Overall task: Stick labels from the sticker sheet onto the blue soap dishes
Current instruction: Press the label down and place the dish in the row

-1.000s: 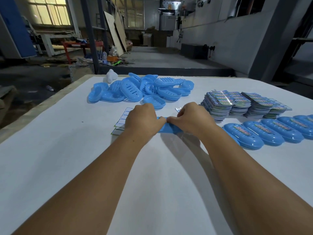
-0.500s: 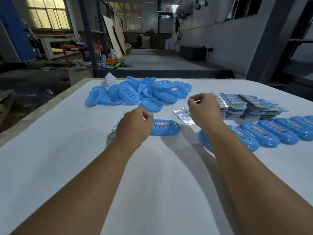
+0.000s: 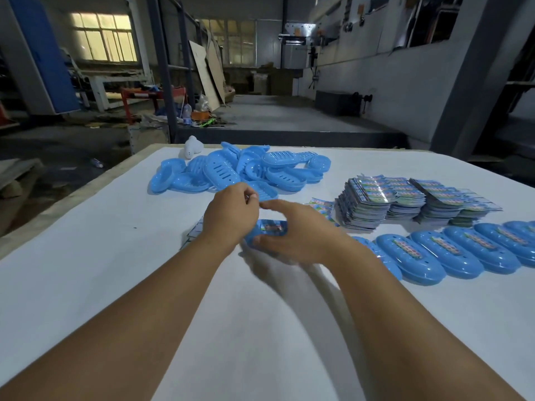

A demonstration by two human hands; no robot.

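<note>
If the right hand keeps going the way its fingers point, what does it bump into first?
Probably the left hand: the right hand points leftward over the labelled soap dish, though motion blur makes depth uncertain.

This is a factory floor or packing workshop. A large white worktop [image 3: 115, 270] carries bulk goods: beyond the left hand [image 3: 228, 215] lies a loose heap of blue soap dishes [image 3: 231, 172], and to the right of the right hand [image 3: 298, 235] stand stacks of printed sticker sheets [image 3: 405, 198] and a row of labelled dishes [image 3: 451, 253]. Farther off past both hands are a bare concrete floor [image 3: 275, 114], steel columns [image 3: 163, 68], leaning boards [image 3: 207, 70], grimy factory windows [image 3: 104, 36] and wall-mounted machinery [image 3: 298, 33].
</note>
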